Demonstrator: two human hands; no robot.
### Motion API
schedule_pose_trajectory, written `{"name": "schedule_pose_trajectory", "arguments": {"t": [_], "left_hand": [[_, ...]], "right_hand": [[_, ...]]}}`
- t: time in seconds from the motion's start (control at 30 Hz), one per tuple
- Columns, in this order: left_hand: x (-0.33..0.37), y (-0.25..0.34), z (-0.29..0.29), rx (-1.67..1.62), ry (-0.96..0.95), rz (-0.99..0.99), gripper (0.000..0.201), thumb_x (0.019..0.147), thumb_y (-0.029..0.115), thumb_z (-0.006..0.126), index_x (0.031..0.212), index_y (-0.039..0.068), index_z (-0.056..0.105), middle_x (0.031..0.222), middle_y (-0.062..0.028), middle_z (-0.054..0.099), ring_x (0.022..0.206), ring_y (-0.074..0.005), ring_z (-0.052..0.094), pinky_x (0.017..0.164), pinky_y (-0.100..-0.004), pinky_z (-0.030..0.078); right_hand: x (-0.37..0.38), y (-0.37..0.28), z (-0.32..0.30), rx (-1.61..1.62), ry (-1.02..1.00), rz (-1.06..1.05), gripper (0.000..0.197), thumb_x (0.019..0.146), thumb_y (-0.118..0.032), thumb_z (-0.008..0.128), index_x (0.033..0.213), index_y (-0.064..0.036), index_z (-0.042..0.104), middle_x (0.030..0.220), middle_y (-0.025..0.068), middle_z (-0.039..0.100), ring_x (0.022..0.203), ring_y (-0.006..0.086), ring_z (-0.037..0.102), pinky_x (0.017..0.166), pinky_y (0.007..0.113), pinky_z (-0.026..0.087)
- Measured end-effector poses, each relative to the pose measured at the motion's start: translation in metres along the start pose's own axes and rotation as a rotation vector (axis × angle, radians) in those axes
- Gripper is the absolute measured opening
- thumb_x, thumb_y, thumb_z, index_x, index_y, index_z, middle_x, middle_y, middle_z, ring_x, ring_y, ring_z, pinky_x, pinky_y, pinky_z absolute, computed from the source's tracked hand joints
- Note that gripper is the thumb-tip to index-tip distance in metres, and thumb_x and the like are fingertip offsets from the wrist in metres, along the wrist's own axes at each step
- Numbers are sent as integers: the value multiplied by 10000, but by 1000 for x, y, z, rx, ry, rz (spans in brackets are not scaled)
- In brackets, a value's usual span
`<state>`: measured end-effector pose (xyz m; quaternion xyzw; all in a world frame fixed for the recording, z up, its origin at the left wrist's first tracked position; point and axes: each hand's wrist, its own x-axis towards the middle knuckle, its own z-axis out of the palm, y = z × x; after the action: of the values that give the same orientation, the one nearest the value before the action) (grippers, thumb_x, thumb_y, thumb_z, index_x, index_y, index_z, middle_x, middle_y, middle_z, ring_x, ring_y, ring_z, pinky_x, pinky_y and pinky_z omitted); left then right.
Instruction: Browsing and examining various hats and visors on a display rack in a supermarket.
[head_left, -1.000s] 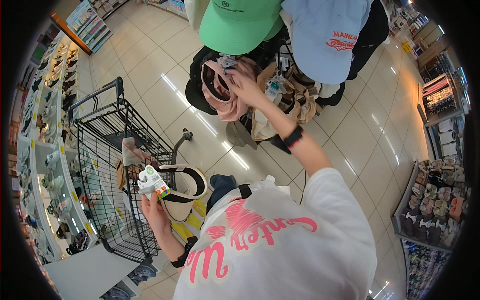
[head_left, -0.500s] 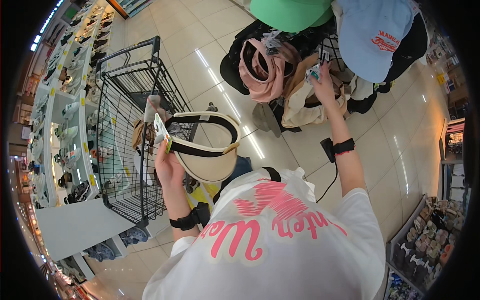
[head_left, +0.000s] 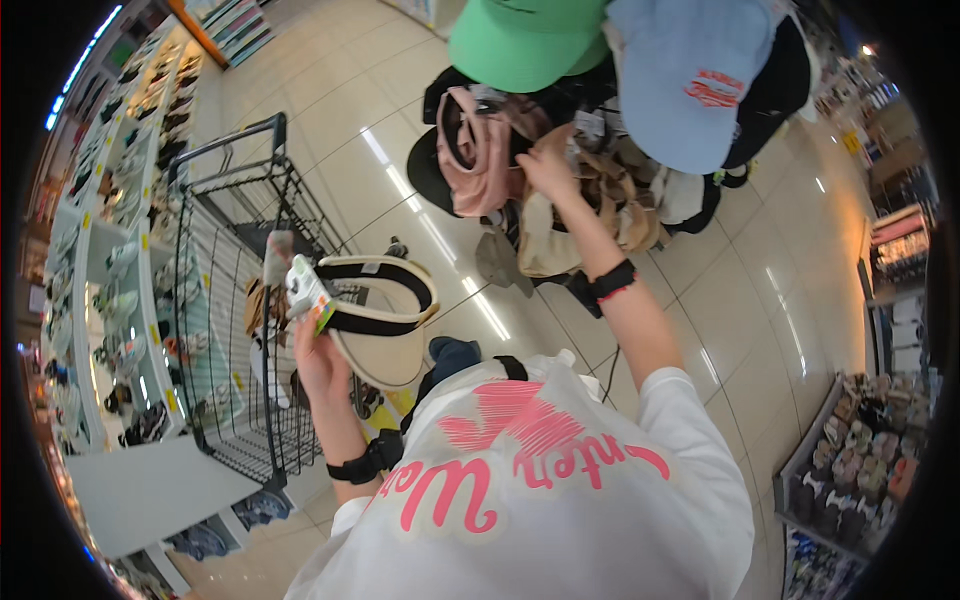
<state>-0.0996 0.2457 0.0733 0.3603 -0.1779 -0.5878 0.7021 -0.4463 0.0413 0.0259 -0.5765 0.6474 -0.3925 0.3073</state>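
Observation:
A cream sun visor (head_left: 378, 352) with a black inner band is in my left hand (head_left: 322, 365), which grips it at one end beside its white and green tag (head_left: 305, 290). My right hand (head_left: 548, 172) reaches into a hanging cluster of headwear, fingers closed at a tan edge; what they pinch is hard to make out. Just left of it hangs a pink visor (head_left: 480, 185). Below and right of the fingers are a cream hat (head_left: 543, 245) and tan ones (head_left: 635, 215). A green cap (head_left: 520, 50) and a light blue cap (head_left: 670, 85) hang above.
A black wire shopping cart (head_left: 225, 330) with a few items in it stands at my left. Behind it are white shelves of shoes (head_left: 120, 260). A bin of slippers (head_left: 855, 460) is at lower right. Shiny tiles (head_left: 330, 90) cover the floor.
My right hand has moved left along the rack, from the white tags toward the pink visor. My left hand and the cream visor have shifted slightly left and down. The whole view has shifted a little.

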Motion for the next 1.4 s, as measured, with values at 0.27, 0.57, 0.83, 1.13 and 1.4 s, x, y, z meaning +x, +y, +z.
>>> {"name": "schedule_pose_trajectory", "arguments": {"t": [0.27,0.57,0.83,1.13,1.4], "left_hand": [[7,-1,-2,-25,39,-12,283,861,82,475,1139,32,450,1075,-79,542,965,-169,534,847,-308,430],[-9,11,-28,-24,160,35,287,872,104,462,1148,26,447,1093,-90,534,988,-181,523,874,-318,417],[-16,14,-48,-42,221,83,238,889,109,438,1099,10,486,1069,-110,565,963,-188,557,859,-318,448],[-13,10,-46,-64,212,62,258,892,111,429,1123,4,471,1073,-114,563,987,-199,547,867,-334,441],[0,4,-53,-60,141,12,353,865,95,472,1200,5,409,1155,-96,497,1050,-172,480,918,-308,374]], "right_hand": [[33,-21,21,-175,105,-98,969,759,-301,562,1235,186,-128,1292,401,174,1076,363,486,889,353,396],[62,-54,36,161,-150,50,1008,749,-311,561,1238,148,-192,1324,368,-155,1293,412,-28,1061,334,117],[77,-11,54,-147,185,-221,854,756,-246,557,1330,17,-20,1371,305,4,1227,397,281,911,386,393],[-39,52,-34,122,466,-344,296,751,-10,531,1045,-44,549,1049,95,548,1002,246,512,855,321,402],[4,158,-81,-245,849,-140,554,697,-153,625,1178,7,401,1054,202,544,1061,339,476,913,399,350]]}}
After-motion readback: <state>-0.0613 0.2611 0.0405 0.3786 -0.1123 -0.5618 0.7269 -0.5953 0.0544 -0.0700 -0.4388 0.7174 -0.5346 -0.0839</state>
